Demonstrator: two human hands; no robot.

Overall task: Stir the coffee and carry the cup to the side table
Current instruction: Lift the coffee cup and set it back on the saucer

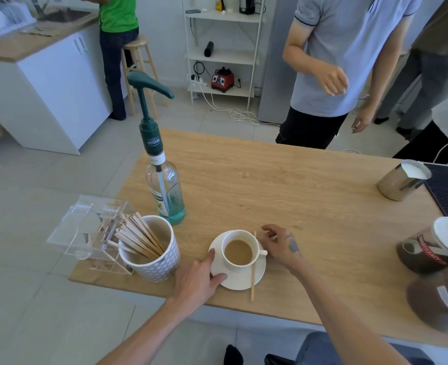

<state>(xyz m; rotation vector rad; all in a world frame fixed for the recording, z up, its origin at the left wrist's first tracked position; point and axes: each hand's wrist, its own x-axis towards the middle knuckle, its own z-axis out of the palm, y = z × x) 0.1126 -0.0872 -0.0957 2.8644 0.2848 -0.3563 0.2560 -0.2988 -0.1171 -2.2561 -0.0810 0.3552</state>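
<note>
Near table's front edge: our left hand [200, 279] pinches round white saucer [260, 272] rim; right hand [280, 246] fingers curl at white coffee cup [240, 250] handle, grasp unclear. We advise level lift; wooden stirrer [253, 270] loose.

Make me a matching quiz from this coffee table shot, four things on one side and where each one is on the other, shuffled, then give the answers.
Things:
1. stir stick
2. left hand
3. milk jug
4. syrup bottle

Places:
A. behind the patterned mug of sticks
B. lying across the saucer's right side, beside the coffee cup
C. at the table's far right, next to the dark mat
D. on the saucer's left edge

Pairs: 1-B, 2-D, 3-C, 4-A
</note>
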